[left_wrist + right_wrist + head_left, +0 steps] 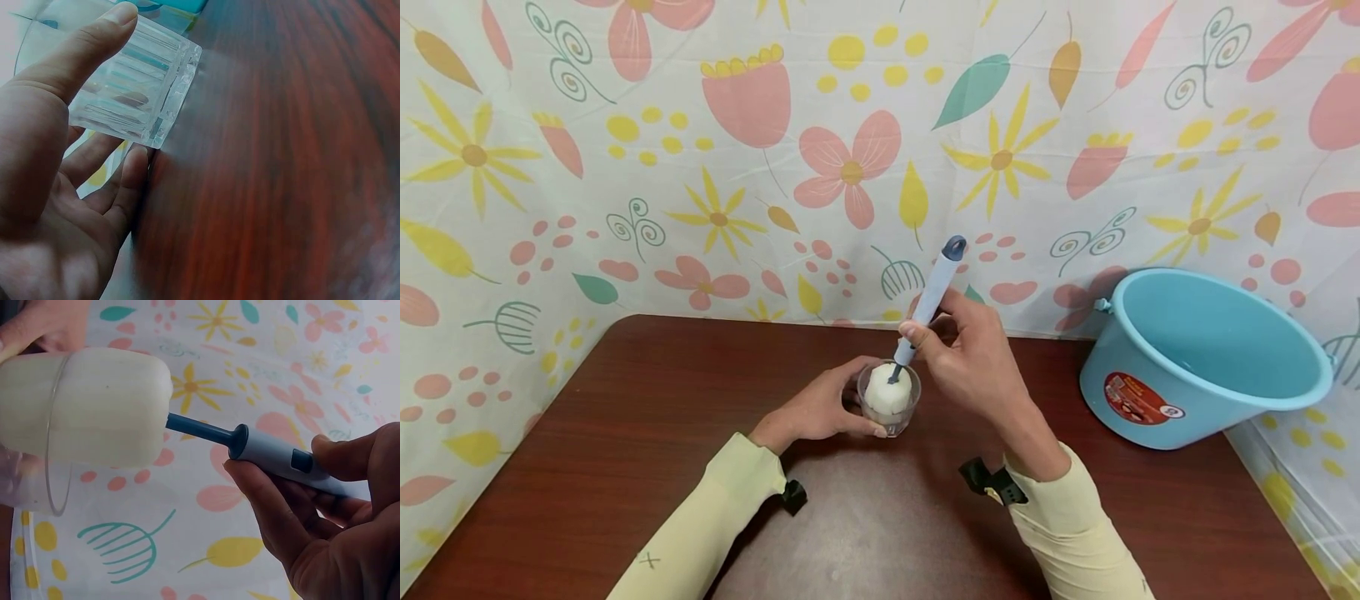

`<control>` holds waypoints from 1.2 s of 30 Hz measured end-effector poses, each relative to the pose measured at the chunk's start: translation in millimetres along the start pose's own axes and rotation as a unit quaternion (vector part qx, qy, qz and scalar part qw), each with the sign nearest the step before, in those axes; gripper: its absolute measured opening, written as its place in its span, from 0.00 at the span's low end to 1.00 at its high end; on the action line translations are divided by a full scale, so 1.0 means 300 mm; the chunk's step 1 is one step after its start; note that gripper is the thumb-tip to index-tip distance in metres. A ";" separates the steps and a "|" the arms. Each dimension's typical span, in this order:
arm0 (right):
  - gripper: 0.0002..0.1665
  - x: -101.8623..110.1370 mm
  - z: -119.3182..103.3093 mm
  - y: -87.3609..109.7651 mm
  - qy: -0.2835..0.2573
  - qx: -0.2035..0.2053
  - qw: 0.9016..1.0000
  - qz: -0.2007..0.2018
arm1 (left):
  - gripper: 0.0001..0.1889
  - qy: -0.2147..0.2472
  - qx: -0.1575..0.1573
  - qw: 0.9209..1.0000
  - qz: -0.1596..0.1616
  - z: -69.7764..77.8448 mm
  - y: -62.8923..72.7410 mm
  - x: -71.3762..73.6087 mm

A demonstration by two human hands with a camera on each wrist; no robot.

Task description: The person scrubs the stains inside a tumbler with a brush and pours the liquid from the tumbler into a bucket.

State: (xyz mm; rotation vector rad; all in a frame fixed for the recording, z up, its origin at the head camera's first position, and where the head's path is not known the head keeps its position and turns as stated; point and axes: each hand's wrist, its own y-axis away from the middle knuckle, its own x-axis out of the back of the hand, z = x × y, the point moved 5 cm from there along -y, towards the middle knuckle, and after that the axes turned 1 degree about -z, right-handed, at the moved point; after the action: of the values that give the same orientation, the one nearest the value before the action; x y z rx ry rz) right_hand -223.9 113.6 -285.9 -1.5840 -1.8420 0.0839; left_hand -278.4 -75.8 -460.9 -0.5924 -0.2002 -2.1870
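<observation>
Well, the white block (888, 392) sits inside the clear cup (140, 81), its rounded top standing above the rim, near the middle of the back part of the worktop (647, 417). The dark shaft (200, 429) of the blue tool (934, 292) meets that top; whether the tip has gone in or only touches cannot be told. The tool leans away from upright, its ringed end toward the back right.

The left hand (823, 406) holds the cup, thumb on the near side and fingers round the far side. Whether the cup's base touches the worktop or hangs just above it is unclear, so I would set it firmly down before putting any weight on the tool. The right hand (972, 350) pinches the pale handle between thumb and fingers. To work the tip well, I'd bring the handle closer to the block's own axis and press gently in line with the shaft; a sideways push would likely rock the block or tip the cup. Keep the left fingers below the rim, clear of a slip.

Farther right stands a blue bucket (1217, 417), and a flowered sheet (850, 275) hangs behind.
</observation>
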 end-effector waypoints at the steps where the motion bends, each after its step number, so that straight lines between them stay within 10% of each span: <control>1: 0.07 -0.001 0.001 0.000 -0.005 0.001 1.000 0.000 | 0.47 0.001 -0.001 1.000 -0.001 0.001 0.000 0.000; 36: 0.11 -0.018 0.025 -0.017 -0.063 0.031 0.997 0.009 | 0.48 0.011 0.005 1.000 -0.001 0.004 0.002 -0.003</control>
State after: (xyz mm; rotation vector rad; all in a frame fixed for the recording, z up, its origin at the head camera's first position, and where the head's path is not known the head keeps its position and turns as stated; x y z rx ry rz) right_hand -232.1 110.5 -291.7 -1.5847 -1.9020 0.2520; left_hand -277.0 -75.1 -460.3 -0.5631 -0.2004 -2.1927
